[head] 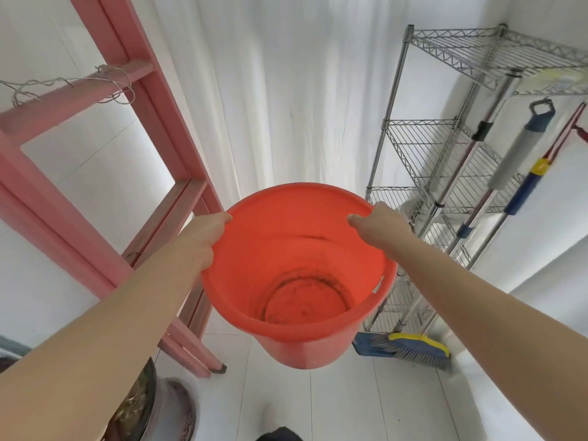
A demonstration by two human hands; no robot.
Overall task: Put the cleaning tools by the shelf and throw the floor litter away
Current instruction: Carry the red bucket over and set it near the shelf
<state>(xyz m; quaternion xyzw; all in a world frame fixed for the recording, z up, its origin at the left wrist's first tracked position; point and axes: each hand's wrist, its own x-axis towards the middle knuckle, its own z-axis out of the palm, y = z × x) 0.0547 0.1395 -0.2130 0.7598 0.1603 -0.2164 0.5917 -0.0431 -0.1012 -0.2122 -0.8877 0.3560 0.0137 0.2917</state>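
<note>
I hold the round orange plastic bucket off the floor, my left hand and right hand pinching opposite rim edges for balance, near the chrome wire shelf.

Orange bucket; pink ladder; silver shelf.

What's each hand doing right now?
Left hand: grips the orange bucket by its rim.
Right hand: grips the same rim, opposite side.

Bright, even daylight; strong wide-angle bending and softness at edges.
</note>
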